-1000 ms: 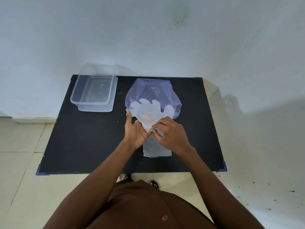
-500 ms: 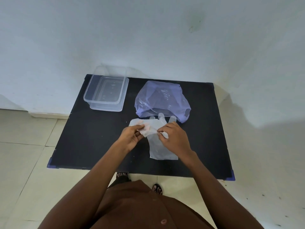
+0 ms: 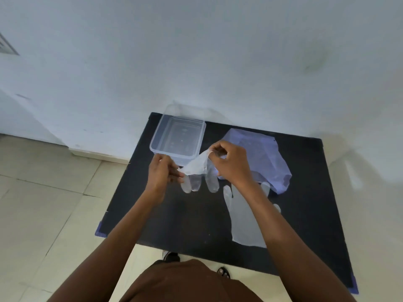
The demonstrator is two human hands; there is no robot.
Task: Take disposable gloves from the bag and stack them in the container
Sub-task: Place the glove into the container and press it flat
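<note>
A clear disposable glove (image 3: 197,168) hangs between my hands above the black table, its fingers dangling down. My left hand (image 3: 161,171) pinches one edge of its cuff and my right hand (image 3: 229,160) pinches the other, just in front of the clear plastic container (image 3: 157,138) at the table's back left. A second clear glove (image 3: 244,221) lies flat on the table under my right forearm. The pale purple bag (image 3: 263,153) lies crumpled at the back right, behind my right hand.
The black table (image 3: 192,225) stands against a white wall. Tiled floor lies to the left and in front. My feet show below the table's near edge.
Both hands lifted one glove off the table and carried it left toward the container. The other glove stayed flat on the table. The camera view swung left.
</note>
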